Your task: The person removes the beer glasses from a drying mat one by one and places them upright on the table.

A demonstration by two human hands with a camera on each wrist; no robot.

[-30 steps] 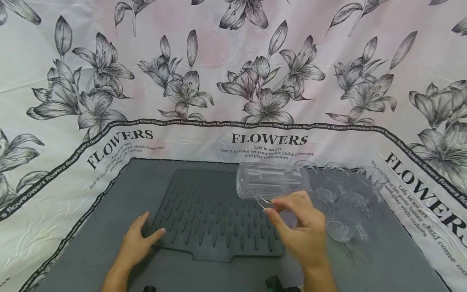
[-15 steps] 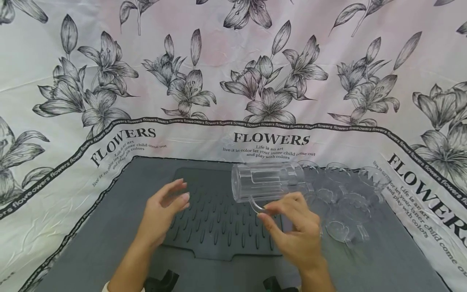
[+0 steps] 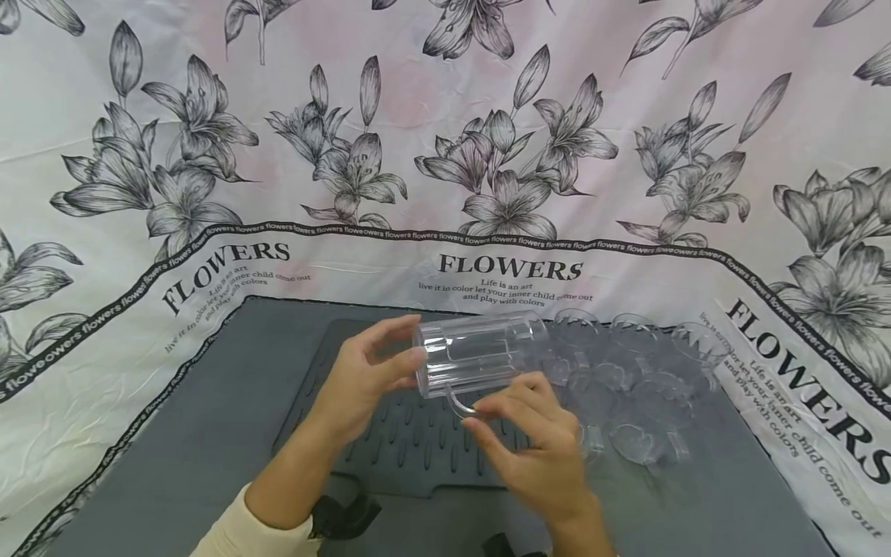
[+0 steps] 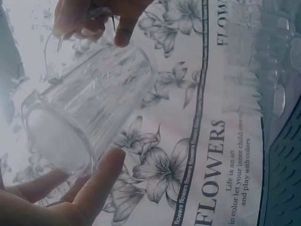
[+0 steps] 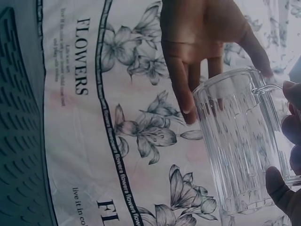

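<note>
A clear ribbed mug (image 3: 480,352) is held on its side above a dark ridged mat (image 3: 400,472). My right hand (image 3: 536,437) pinches the mug's handle between thumb and fingers. At the mug's left end is my left hand (image 3: 358,379), its fingers and thumb spread around the rim of that end. The left wrist view shows the mug (image 4: 94,94) with its round end facing the left hand (image 4: 70,207). In the right wrist view, the left hand's fairly straight fingers reach to either side of the mug (image 5: 235,136). Whether they bear any weight cannot be told.
Several clear mugs (image 3: 636,441) stand grouped on the grey table (image 3: 209,433) at the right, close to the right hand. A white flower-print cloth (image 3: 390,271) rises behind the table and along both sides.
My left hand has risen from the mat's left edge and moved right to the mug's end. The right hand has brought the mug slightly left, with its left end tilted a little lower.
</note>
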